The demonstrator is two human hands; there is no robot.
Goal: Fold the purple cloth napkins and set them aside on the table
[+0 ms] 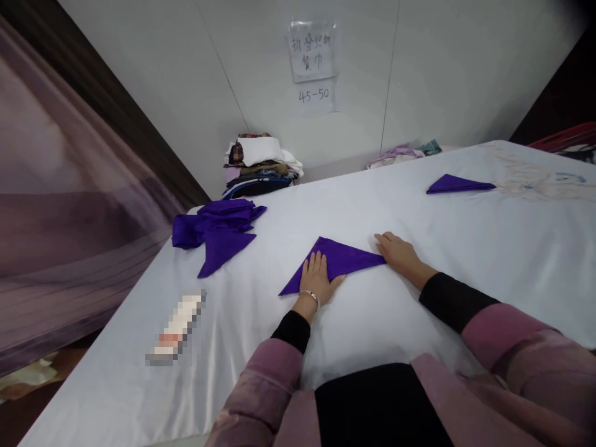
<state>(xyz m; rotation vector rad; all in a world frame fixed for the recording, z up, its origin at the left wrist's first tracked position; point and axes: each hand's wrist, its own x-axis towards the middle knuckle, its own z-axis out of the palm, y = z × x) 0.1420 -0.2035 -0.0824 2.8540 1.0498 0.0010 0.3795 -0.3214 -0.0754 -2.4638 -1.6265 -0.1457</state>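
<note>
A purple cloth napkin, folded into a long triangle, lies flat on the white-covered table. Palm down on its left part, my left hand presses with fingers stretched out and thumb apart; a silver bracelet circles the wrist. At the napkin's pointed right end is my right hand, its thumb and bent fingers closed about the tip, which they partly hide. To the left sits a loose heap of purple napkins, with one triangular napkin at its front. Another folded purple napkin rests at the back right.
The white tablecloth has soft creases. A blurred-out oblong object lies at the left. Behind the table are stacked clothes and lilac cloth. A handwritten sign hangs on the wall; a sheer curtain borders the left.
</note>
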